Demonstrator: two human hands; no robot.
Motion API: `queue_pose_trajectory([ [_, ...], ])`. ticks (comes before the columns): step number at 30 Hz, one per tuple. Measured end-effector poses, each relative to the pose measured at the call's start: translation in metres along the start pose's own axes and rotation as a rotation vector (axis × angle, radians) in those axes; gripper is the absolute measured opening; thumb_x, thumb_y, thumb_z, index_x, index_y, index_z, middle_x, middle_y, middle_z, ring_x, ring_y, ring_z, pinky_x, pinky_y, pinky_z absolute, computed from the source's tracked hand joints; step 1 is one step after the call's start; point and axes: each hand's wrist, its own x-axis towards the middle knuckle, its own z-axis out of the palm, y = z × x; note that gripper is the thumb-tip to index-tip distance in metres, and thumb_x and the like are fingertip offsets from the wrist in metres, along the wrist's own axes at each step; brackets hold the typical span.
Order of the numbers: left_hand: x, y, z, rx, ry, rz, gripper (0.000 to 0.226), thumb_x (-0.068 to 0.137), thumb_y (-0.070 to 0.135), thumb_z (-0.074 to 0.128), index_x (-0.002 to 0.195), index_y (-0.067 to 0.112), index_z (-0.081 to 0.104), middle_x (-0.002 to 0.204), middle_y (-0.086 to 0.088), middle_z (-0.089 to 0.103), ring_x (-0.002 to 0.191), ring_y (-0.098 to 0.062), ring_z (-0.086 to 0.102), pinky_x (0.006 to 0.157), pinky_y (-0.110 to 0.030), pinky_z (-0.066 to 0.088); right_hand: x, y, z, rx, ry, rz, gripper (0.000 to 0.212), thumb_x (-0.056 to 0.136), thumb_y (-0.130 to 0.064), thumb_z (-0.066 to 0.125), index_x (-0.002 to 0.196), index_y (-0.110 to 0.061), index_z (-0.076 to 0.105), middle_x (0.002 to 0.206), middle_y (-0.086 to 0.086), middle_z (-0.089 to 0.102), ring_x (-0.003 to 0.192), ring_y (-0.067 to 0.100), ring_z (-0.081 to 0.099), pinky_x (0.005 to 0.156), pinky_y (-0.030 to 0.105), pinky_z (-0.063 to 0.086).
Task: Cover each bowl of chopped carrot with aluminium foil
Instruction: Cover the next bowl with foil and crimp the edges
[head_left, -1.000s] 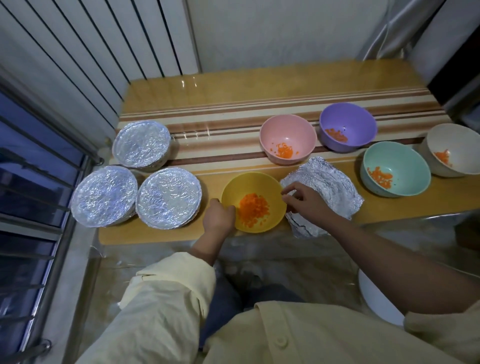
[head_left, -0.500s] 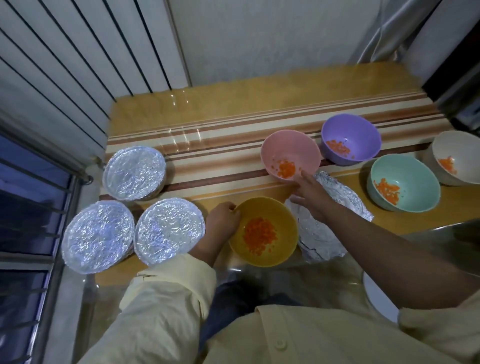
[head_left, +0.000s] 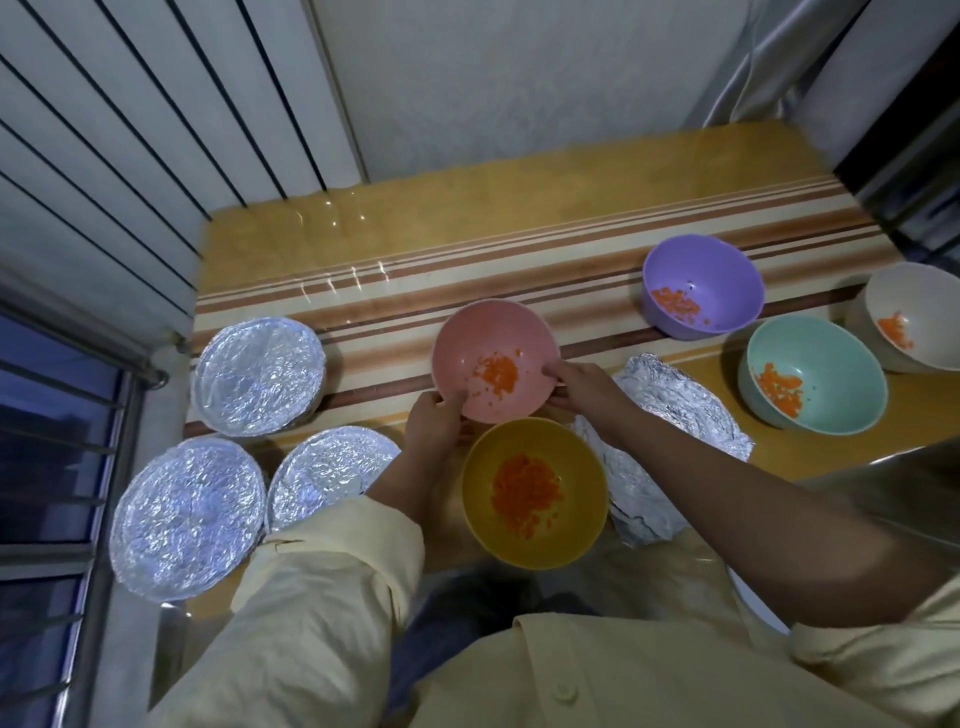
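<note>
While both hands hold it by the rim, the pink bowl (head_left: 483, 332) is at the middle of the striped table (head_left: 467, 223), just beyond the yellow bowl (head_left: 584, 499). It is tipped a little toward the camera, and whether its base touches the tabletop cannot be told. The left hand (head_left: 434, 421) grips the near-left edge, with a thumb or finger hooked over the rim into the bowl. The right hand (head_left: 576, 387) grips the right edge with its fingers curled over the rim. The pink bowl is smooth, matte and uncovered, with a small scatter of chopped carrot (head_left: 498, 374) low on its inner wall.

The yellow bowl stands at the table's near edge, uncovered, holding a larger heap of carrot. To the right, also uncovered, stand a purple bowl (head_left: 719, 280), a teal bowl (head_left: 836, 364) and an off-white bowl (head_left: 930, 306), each with a little carrot. Crumpled sheets of aluminium foil (head_left: 675, 405) lie on the table between the yellow and teal bowls, partly under the right forearm. At the left end, three foil-covered bowls (head_left: 258, 375) (head_left: 188, 516) (head_left: 322, 473) are grouped close together, their foil wrinkled and pressed down round the rims. The nearest is partly hidden by the pale yellow left sleeve (head_left: 322, 597).
</note>
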Motion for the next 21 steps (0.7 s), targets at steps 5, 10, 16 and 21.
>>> queue_pose_trajectory([
  [5,0.003,0.002,-0.008,-0.103,0.049,-0.034,0.035,0.100,0.019,0.057,0.130,0.001,0.054,0.104,-0.017,0.070,0.075,-0.025,0.071,0.063,-0.032,0.061,0.002,-0.007,0.018,0.038,-0.101,-0.025,0.019,0.100,-0.025,0.047,0.101,-0.016,0.063,0.102,0.002,0.068,0.100,0.015,0.063,0.093,0.030,0.050],
  [10,0.012,0.007,-0.009,-0.133,0.013,-0.074,0.020,0.104,0.014,0.046,0.122,0.007,0.053,0.095,-0.011,0.066,0.082,-0.028,0.069,0.081,-0.045,0.061,0.005,-0.003,0.019,-0.046,-0.182,-0.050,0.044,0.098,-0.023,0.051,0.140,-0.011,0.044,0.124,-0.002,0.056,0.112,0.015,0.057,0.101,0.035,0.046],
  [16,0.026,0.006,-0.017,-0.083,0.064,-0.054,0.019,0.098,0.004,0.036,0.097,0.012,0.053,0.084,-0.008,0.064,0.079,-0.040,0.072,0.084,-0.052,0.059,0.002,0.006,-0.009,-0.225,-0.245,-0.137,0.048,0.085,-0.010,0.070,0.125,-0.019,0.046,0.123,0.005,0.051,0.107,0.018,0.058,0.081,0.030,0.053],
  [21,0.029,0.014,-0.022,0.002,0.152,-0.048,0.019,0.100,0.010,0.042,0.100,0.001,0.058,0.097,-0.016,0.065,0.091,-0.032,0.062,0.083,-0.038,0.051,0.009,0.023,-0.016,-0.662,-0.318,-0.066,0.032,0.082,-0.015,0.073,0.110,-0.016,0.055,0.103,0.006,0.058,0.093,0.021,0.057,0.070,0.021,0.047],
])
